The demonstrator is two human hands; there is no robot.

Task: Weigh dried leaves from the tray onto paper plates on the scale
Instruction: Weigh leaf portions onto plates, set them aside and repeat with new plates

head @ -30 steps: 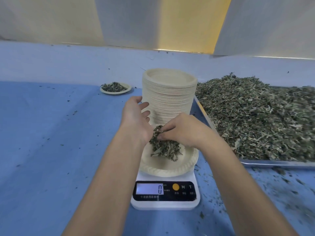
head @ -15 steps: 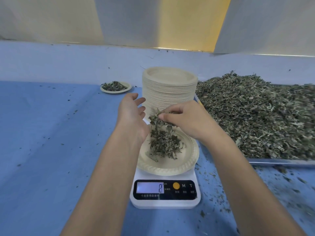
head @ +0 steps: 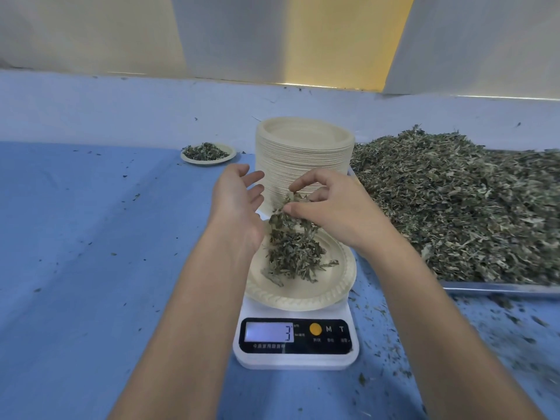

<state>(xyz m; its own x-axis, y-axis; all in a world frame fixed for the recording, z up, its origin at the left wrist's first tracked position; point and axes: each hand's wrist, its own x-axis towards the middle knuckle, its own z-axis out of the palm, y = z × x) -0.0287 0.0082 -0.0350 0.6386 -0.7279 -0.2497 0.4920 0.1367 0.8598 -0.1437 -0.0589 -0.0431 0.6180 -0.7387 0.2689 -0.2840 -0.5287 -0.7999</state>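
Display point(head: 269, 331) of the scale point(head: 295, 360) has gone from 0 to 3 within the last second, so the leaves now register. The right hand point(head: 330, 213) has risen above the paper plate point(head: 303, 300) and pinches a loose tuft with curled fingers, while dried leaves point(head: 294, 256) trail from it onto the heap in the plate. The left hand point(head: 239, 207), at 9 o'clock of the heap, has spread open and holds nothing. The tray point(head: 500, 287) lies at 2 o'clock of the scale and the stack of plates point(head: 303, 153) at 12. The portion seems only begun.
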